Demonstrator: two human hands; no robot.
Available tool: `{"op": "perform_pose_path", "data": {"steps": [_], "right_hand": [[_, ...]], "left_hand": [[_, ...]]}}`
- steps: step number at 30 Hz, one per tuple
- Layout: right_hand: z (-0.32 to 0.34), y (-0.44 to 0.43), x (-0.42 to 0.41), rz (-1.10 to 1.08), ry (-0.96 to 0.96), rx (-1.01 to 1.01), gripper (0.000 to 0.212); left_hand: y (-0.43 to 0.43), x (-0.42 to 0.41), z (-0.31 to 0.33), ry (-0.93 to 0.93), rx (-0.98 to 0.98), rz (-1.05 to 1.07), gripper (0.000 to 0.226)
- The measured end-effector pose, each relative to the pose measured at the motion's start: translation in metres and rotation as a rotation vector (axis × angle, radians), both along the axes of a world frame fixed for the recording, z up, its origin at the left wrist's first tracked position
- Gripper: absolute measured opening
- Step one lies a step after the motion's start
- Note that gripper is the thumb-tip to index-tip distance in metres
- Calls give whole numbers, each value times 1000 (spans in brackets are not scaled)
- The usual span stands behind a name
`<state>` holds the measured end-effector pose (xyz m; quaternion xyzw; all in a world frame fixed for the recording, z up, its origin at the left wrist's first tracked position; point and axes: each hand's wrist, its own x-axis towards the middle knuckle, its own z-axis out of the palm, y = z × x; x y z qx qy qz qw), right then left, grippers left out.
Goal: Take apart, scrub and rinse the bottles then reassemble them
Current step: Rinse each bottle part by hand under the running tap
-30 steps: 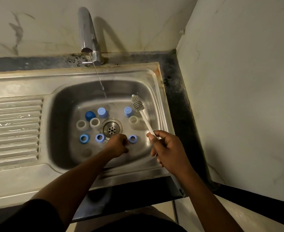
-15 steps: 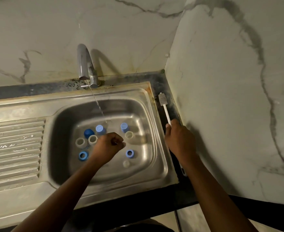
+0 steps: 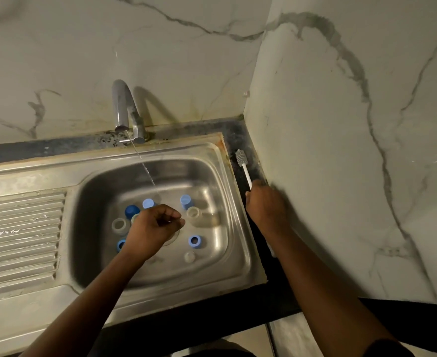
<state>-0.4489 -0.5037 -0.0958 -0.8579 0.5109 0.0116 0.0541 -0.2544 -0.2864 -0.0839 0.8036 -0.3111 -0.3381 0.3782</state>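
Right hand (image 3: 263, 204) is parking the brush (image 3: 243, 167) on the dark ledge (image 3: 235, 136) outside the sink (image 3: 160, 153), still gripping its handle. Left hand (image 3: 155, 225) is hovering curled over the drain; can't tell if it's holding anything. Bottle parts (image 3: 193, 212) are sitting apart in the basin, so scrubbing is probably ending.

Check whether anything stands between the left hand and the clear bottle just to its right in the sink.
Nothing visible does. The left hand hovers over the drain with fingers curled, and the clear bottle stands just to its right, with only bare sink floor between them.
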Motion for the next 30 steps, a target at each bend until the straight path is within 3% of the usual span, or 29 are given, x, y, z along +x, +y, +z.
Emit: {"op": "perform_pose_path", "data": {"steps": [6, 12, 18, 20, 25, 30], "right_hand": [[2, -2, -3, -46, -38, 29, 22], [8, 12, 5, -37, -60, -70, 29], [20, 59, 49, 57, -405, -82, 10], [24, 80, 69, 80, -519, 3, 8], [15, 123, 121, 45, -628, 213, 8], [-12, 145, 152, 31, -587, 329, 10]], "left_hand": [[12, 16, 10, -51, -36, 60, 10], [26, 53, 18, -70, -77, 150, 10], [25, 109, 27, -75, -134, 283, 12], [16, 128, 30, -112, -165, 239, 9], [-20, 174, 34, -215, -152, 47, 37], [-31, 196, 19, -156, -2, -69, 32]]}}
